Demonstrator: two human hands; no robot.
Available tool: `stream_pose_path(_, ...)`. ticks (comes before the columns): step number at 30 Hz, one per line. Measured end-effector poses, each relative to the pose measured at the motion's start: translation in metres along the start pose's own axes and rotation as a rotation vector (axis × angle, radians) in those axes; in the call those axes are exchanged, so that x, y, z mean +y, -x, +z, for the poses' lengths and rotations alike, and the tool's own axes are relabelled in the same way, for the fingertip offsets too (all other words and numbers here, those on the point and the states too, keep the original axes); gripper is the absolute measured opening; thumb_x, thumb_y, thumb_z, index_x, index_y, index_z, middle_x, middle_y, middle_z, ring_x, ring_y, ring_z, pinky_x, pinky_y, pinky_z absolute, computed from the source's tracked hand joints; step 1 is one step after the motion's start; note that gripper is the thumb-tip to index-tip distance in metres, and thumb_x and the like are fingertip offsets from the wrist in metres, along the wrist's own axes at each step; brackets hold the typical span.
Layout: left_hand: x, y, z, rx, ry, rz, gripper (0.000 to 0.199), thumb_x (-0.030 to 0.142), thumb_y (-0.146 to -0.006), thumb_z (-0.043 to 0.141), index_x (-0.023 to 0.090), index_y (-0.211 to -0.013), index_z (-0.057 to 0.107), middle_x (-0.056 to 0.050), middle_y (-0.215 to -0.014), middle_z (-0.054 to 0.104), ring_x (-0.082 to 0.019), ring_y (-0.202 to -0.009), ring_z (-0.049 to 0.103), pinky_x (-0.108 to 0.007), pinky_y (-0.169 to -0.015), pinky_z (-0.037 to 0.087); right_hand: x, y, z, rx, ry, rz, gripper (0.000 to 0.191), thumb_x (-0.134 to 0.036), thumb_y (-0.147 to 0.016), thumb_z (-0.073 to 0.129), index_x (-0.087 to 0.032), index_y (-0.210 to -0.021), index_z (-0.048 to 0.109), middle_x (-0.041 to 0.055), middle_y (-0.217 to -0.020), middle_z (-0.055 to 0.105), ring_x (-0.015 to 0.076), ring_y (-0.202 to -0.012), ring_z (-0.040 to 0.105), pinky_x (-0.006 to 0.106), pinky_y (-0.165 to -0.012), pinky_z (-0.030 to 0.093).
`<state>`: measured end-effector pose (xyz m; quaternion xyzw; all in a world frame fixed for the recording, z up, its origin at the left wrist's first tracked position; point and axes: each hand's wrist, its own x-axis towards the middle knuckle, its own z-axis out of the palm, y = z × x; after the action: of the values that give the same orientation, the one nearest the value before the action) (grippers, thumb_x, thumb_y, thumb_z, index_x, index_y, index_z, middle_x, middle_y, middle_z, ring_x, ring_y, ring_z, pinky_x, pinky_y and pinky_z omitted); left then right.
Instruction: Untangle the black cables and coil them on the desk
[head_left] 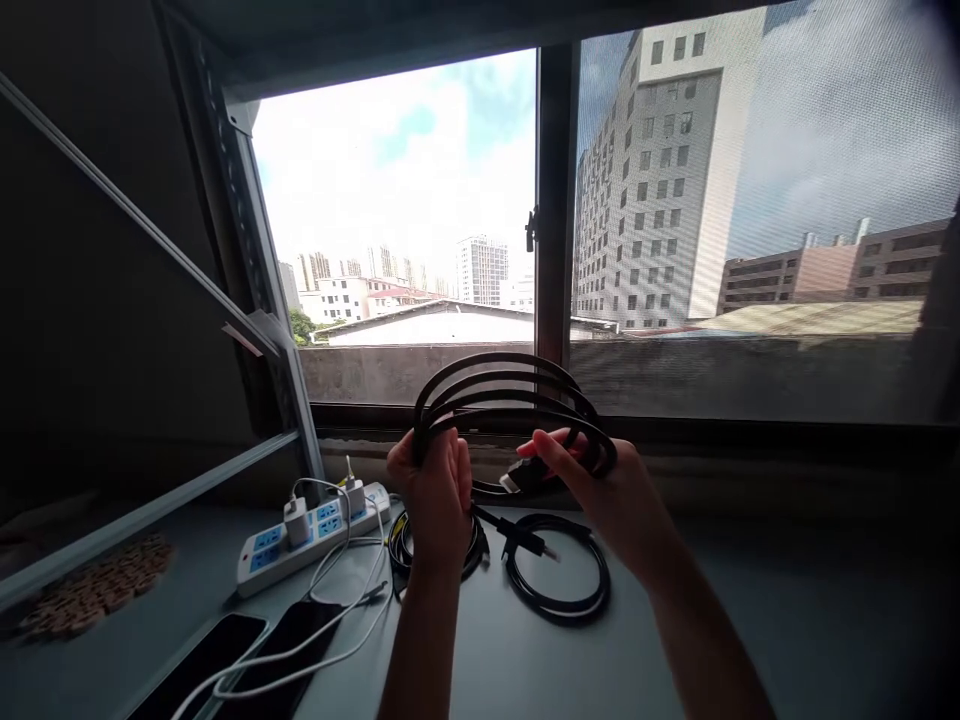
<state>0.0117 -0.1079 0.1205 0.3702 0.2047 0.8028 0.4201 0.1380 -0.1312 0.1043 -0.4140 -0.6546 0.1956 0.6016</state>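
Observation:
A black cable is gathered in several loops between my two hands, raised above the table in front of the window. My left hand is closed around the left side of the loops. On the right, my right hand grips the other side, thumb and forefinger pinched near a plug with a pale metal tip. A second black plug hangs below, beside my left hand. Under my hands lie a coiled black cable and, partly hidden by my left wrist, another coil.
A white power strip with two chargers stands at the left. White charging cables run over two dark phones. A brown patterned mat lies far left, behind a metal frame bar. The window sill borders the grey table.

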Motion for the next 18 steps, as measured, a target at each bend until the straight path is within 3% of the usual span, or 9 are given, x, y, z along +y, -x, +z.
stream_pose_path(4,0.001,-0.003,-0.002,-0.053,-0.024,-0.010,0.050,0.025,-0.061,0.068,0.017,-0.040,0.023,0.010,-0.032,0.022,-0.001,-0.024,0.021,-0.015,-0.026,0.011,-0.004,0.001,0.001,0.013,0.018,0.015,0.033,-0.047,-0.082,0.054,-0.018,-0.078,0.071,0.0006,-0.062,0.064,0.0150,-0.060,0.060,0.023,-0.055,0.042)
stream_pose_path(8,-0.003,-0.008,-0.007,-0.098,-0.074,0.018,0.048,0.025,-0.067,0.064,0.017,-0.041,0.024,0.009,-0.032,0.023,-0.002,-0.025,0.024,-0.016,-0.027,0.013,-0.008,0.003,0.002,0.004,-0.020,0.035,0.034,-0.046,-0.082,0.053,-0.018,-0.077,0.070,0.0023,-0.066,0.065,0.0165,-0.065,0.060,0.024,-0.059,0.043)
stream_pose_path(12,-0.006,-0.008,-0.009,-0.022,-0.091,0.159,0.044,0.021,-0.068,0.061,0.017,-0.041,0.027,0.010,-0.031,0.023,-0.001,-0.024,0.022,-0.016,-0.028,0.012,-0.005,0.002,0.003,-0.074,-0.102,0.023,0.036,-0.048,-0.082,0.053,-0.016,-0.080,0.070,0.0044,-0.069,0.066,0.0192,-0.067,0.062,0.027,-0.062,0.047)
stream_pose_path(16,-0.007,-0.005,-0.010,0.072,-0.088,0.252,0.026,0.022,-0.067,0.061,0.017,-0.047,0.046,0.011,-0.032,0.028,-0.002,-0.023,0.023,-0.016,-0.026,0.014,0.000,0.002,0.004,-0.017,-0.106,-0.010,0.039,-0.052,-0.079,0.054,-0.016,-0.071,0.068,0.0043,-0.068,0.065,0.0200,-0.069,0.062,0.027,-0.059,0.047)
stream_pose_path(18,-0.005,-0.004,-0.011,0.038,-0.110,0.243,0.027,0.024,-0.068,0.061,0.017,-0.047,0.046,0.011,-0.033,0.030,-0.002,-0.023,0.025,-0.017,-0.026,0.015,0.001,0.002,0.005,0.004,-0.076,-0.012,0.037,-0.050,-0.079,0.055,-0.017,-0.072,0.068,0.0034,-0.067,0.066,0.0195,-0.069,0.062,0.025,-0.057,0.046)
